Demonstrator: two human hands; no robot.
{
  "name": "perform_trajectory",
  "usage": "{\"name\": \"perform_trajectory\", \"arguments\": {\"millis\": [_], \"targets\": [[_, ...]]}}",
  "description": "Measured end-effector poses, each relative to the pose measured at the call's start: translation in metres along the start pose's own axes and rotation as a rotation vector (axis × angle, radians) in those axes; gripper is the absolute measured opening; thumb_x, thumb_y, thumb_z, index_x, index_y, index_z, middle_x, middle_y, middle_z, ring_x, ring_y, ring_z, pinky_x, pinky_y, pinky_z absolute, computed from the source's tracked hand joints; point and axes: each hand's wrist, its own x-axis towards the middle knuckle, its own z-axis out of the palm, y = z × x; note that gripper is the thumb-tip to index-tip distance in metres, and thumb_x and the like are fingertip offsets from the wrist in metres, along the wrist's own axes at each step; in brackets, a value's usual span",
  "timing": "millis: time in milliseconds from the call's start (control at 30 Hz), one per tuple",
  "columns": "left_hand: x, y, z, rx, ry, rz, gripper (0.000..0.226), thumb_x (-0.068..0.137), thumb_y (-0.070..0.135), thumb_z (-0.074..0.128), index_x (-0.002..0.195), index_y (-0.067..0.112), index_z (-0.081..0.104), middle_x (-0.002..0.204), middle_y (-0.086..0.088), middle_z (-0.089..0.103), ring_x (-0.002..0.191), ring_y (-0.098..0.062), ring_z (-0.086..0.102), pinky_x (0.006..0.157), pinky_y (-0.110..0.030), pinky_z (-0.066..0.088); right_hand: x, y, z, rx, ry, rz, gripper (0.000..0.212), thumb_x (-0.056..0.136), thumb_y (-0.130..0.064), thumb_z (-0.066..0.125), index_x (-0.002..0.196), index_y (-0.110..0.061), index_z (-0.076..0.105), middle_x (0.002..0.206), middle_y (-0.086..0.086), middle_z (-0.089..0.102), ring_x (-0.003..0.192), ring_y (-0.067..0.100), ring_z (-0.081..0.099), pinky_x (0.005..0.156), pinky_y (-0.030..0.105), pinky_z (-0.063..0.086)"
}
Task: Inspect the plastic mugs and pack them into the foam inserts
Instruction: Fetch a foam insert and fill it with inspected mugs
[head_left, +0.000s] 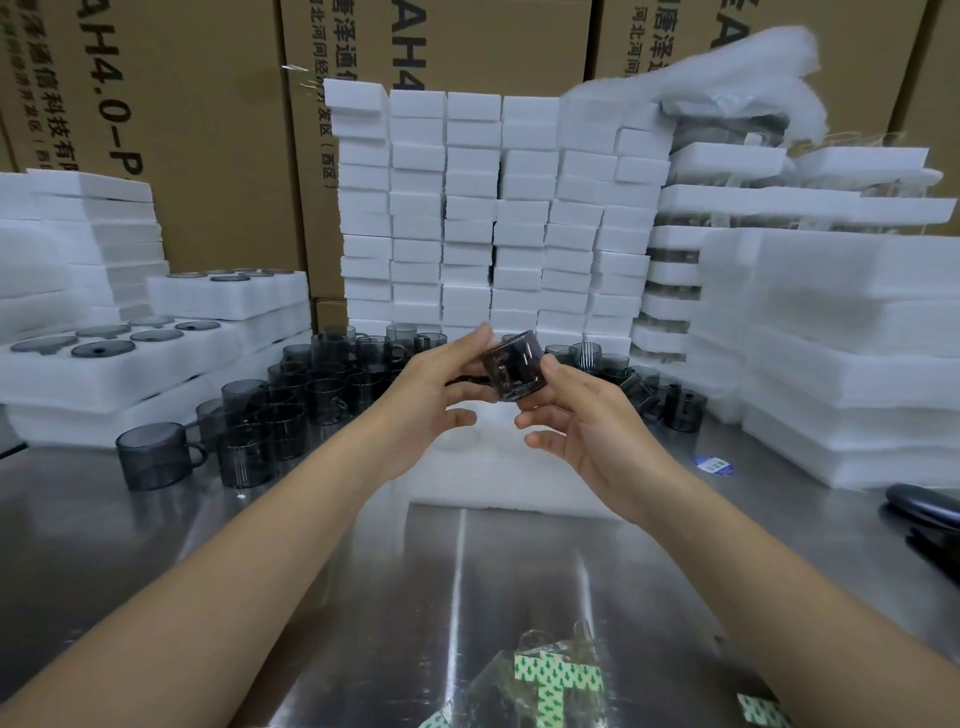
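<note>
Step in hand: one dark plastic mug (513, 368) is held up above the middle of the worktop (322, 561) and is judged to be under inspection; it is not yet packed.
Mug position: it is kept in the air between both hands, tilted on its side, over the white foam insert (498, 467) that lies at the middle of the worktop.
Left hand (434, 382): it is closed on the left side of the mug, with the fingers over the top and the thumb stretched out below.
Right hand (576, 415): it is clamped on the right and lower side of the mug, palm turned up, thumb on the wall of the mug.
Arms: both forearms are stretched forward from the near edge and meet at the mug.
Other mugs (291, 395): many are gathered toward the far left part of the worktop, standing close to each other.
Filled inserts (119, 358): they are stacked at the left edge, with mugs already seated.
Risk of slipping: the smooth wall can be lost from the fingertips while the mug is turned, and it may fall on the steel.
Risk of oversight: reflections on the dark plastic can hide a scratch.
Risk at packing: if the handle is not aligned with its slot, the foam may be torn.
</note>
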Motion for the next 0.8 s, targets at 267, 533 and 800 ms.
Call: {"name": "perform_trajectory", "arguments": {"millis": [267, 533, 800], "targets": [[0.006, -0.003, -0.010, -0.089, 0.157, 0.022, 0.024, 0.103, 0.044, 0.066, 0.122, 0.038, 0.078, 0.121, 0.009, 0.079, 0.107, -0.012, 0.078, 0.081, -0.030, 0.056, 0.010, -0.002, -0.011, 0.195, 0.297, -0.008, 0.040, 0.108, -0.043, 0.058, 0.116, -0.006, 0.070, 0.083, 0.004, 0.071, 0.069, 0.012, 0.070, 0.074, 0.034, 0.063], [0.007, -0.009, -0.013, -0.091, 0.227, -0.007, 0.024, 0.099, 0.039, 0.070, 0.120, 0.032, 0.079, 0.115, 0.009, 0.081, 0.102, -0.011, 0.077, 0.074, -0.026, 0.054, 0.013, -0.008, -0.027, 0.399, 0.390, 0.032, 0.050, 0.105, -0.058, 0.053, 0.128, -0.015, 0.064, 0.118, 0.009, 0.074, 0.089, 0.014, 0.080, 0.066, 0.026, 0.062], [0.001, -0.005, 0.005, 0.011, -0.157, 0.093, 0.062, 0.091, 0.038, 0.081, 0.149, 0.036, 0.061, 0.143, 0.007, 0.070, 0.130, -0.011, 0.066, 0.097, -0.032, 0.056, 0.005, 0.000, -0.001, 0.099, 0.053, 0.088, 0.064, 0.108, -0.061, 0.044, 0.118, -0.008, 0.077, 0.100, 0.010, 0.079, 0.072, 0.016, 0.073, 0.065, 0.026, 0.059]]}}
